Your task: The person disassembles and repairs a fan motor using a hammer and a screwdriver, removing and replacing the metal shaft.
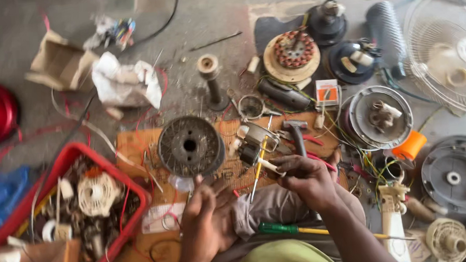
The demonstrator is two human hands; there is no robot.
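Right hand point(300, 176) pinches a small white plug on thin wires point(270, 166) just beside the round dark metal motor housing point(189, 145); left hand point(206, 219) loosely curled, holding nothing visible. Tugging might snap those thin wires.

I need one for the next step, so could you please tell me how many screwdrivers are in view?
2. A yellow-handled screwdriver is at the right hand; a green-handled screwdriver lies across the person's lap. More may be hidden among the cluttered parts.
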